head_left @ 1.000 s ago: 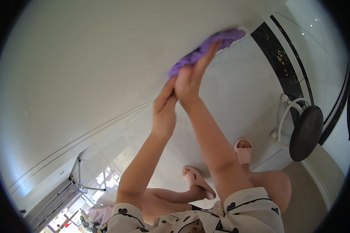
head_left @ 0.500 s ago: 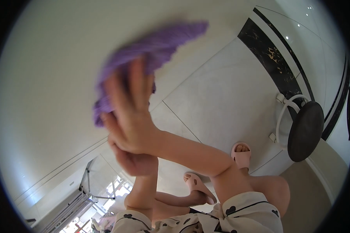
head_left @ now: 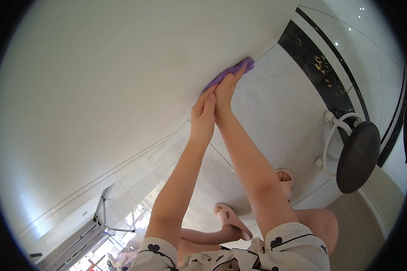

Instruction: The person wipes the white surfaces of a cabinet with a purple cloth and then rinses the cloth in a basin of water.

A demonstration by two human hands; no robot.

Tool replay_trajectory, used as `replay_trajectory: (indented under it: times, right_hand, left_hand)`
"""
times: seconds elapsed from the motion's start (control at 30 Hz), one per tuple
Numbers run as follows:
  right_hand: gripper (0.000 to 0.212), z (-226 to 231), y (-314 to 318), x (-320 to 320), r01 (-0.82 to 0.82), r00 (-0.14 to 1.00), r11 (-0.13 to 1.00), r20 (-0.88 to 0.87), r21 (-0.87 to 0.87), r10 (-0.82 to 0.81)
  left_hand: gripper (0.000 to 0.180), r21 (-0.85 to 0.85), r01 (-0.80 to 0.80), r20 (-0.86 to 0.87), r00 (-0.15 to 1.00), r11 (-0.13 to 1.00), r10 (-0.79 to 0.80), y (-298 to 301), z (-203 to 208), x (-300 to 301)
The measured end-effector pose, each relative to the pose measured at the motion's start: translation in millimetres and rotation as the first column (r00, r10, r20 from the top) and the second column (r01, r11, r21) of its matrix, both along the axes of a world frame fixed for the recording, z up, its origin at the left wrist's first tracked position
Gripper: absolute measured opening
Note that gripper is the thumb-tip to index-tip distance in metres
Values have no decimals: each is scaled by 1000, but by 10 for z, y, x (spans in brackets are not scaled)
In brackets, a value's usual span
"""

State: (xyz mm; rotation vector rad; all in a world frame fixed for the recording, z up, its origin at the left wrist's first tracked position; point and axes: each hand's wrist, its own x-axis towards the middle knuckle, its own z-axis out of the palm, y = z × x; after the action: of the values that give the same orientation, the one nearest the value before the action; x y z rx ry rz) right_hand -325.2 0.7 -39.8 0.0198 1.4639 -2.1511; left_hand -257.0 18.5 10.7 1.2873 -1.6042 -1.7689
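A crumpled purple cloth point(head_left: 229, 73) lies pressed against the large pale, smooth surface point(head_left: 113, 90), close to where it meets the tiled floor. My right hand point(head_left: 225, 90) holds the cloth there, its fingers stretched along it. Beside it is my left hand point(head_left: 204, 113), with straightened fingers reaching to the cloth's near end and the thumb against my right hand. Part of the cloth is hidden behind the fingers.
To the right stands a stool with a dark round seat point(head_left: 359, 157) and white legs. Behind it runs a black marbled base strip point(head_left: 319, 67). Below are my feet in pink slippers point(head_left: 230, 219). A folded metal rack point(head_left: 83, 241) is at the lower left.
The cloth, blurred and spread higher before, has moved down and right to the surface's lower edge. My left hand has come forward from near my right wrist to beside my right hand.
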Motion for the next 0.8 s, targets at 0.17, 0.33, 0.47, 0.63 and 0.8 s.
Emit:
replay_trajectory:
  times: [0.17,0.33,0.47,0.63,0.8]
  right_hand:
    - [67,309,-32,36,18,973,991,229,-136,14]
    - [72,1187,24,332,16,828,998,-559,-57,-45]
    - [67,1644,-34,57,-4,624,986,-772,-164,-126]
    - [67,1092,-110,-476,188,506,961,-819,-201,-270]
    - [68,194,-139,-615,170,864,985,-480,-12,-155]
  left_hand:
    - [42,-15,-56,-41,998,998,56,65,237,54]
    - [51,82,-496,-445,758,864,477,422,782,311]
    - [50,4,-426,-638,696,905,330,388,1027,172]
    - [52,5,-188,-557,815,982,159,153,618,-158]
    - [46,66,7,-243,970,998,9,-46,41,-396]
